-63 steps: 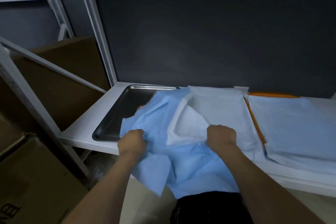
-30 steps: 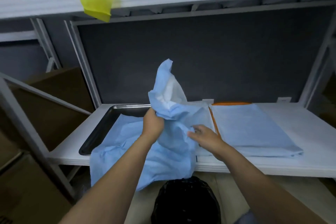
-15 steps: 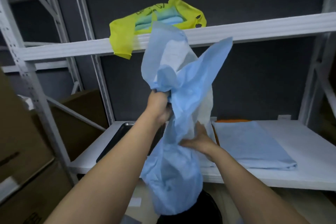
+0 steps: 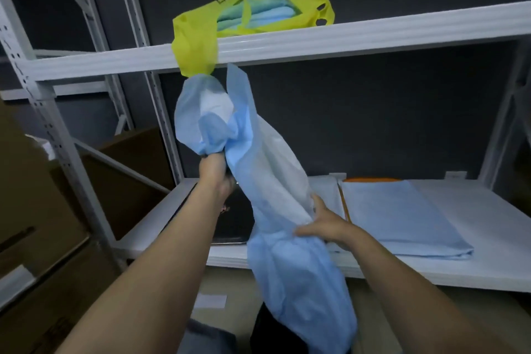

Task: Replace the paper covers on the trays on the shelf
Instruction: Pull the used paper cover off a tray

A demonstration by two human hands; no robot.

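- The used paper cover point(image 4: 267, 181) is a long crumpled blue and white bundle, held in the air in front of the lower shelf point(image 4: 459, 273), at about 12 o'clock from the person.
- The left hand point(image 4: 214, 174) is closed in a fist around the upper part of the cover; a puff of paper stands out above the fist, at its 12 o'clock.
- The right hand point(image 4: 321, 223) is clamped on the middle of the cover, fingers wrapped around it from the right side, and the rest of the paper hangs down below it toward 6 o'clock.
- The left arm is stretched up and forward; the right arm is lower and more bent, with the hand at 4 o'clock from the left one.
- Behind the left forearm, the dark metal tray point(image 4: 235, 218) lies bare on the lower shelf; at its 3 o'clock lies a flat blue sheet point(image 4: 396, 215).
- The yellow bag point(image 4: 201, 37) lies on the upper shelf point(image 4: 373, 34).
- Compared with half a second ago, the upper end of the bundle is lower and more gathered, and the two hands stand further apart along it.
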